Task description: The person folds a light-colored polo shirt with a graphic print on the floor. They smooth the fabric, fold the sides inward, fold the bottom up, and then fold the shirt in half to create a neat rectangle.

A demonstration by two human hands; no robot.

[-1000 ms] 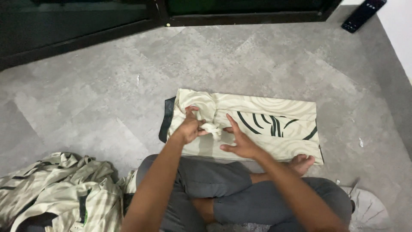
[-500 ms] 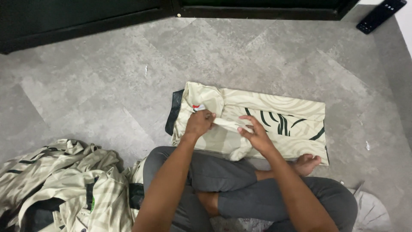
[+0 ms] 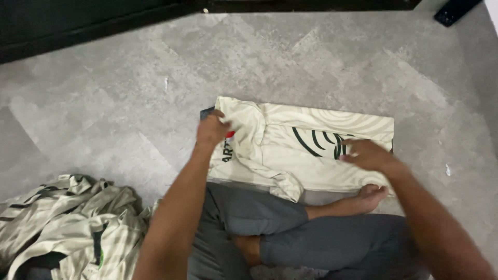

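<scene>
- Cream shirt point(image 3: 311, 150) with dark curved stripes lies flat on the grey floor point(image 3: 104, 103), just ahead of the crossed legs point(image 3: 290, 238).
- Left hand point(image 3: 212, 129) at the shirt's left edge, fingers curled; actual pinch on fabric not clear.
- Right hand point(image 3: 365, 154) palm down on the shirt's right part, fingers extended, flat.
- Pile of similar garments point(image 3: 62, 223) lower left, well apart.

Cream patterned shirt point(image 3: 306, 150), flat on floor
</scene>
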